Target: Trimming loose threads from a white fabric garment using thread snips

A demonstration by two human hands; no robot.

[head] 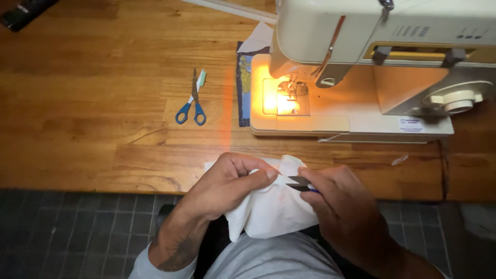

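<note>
**Snips at the cloth**

My left hand (232, 178) pinches the white cloth (274, 206) at the counter (77, 129) edge; my right hand (336, 194) grips small snips (299, 183), blades at the fold. Nothing looks cut yet. Beyond: blue-handled scissors (192, 103), lit sewing machine (361, 67).

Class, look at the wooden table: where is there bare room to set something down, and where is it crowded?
Bare: the wide stretch of table left of the scissors. Crowded: the right side under the sewing machine, and the front edge where both hands hold white cloth.
</note>
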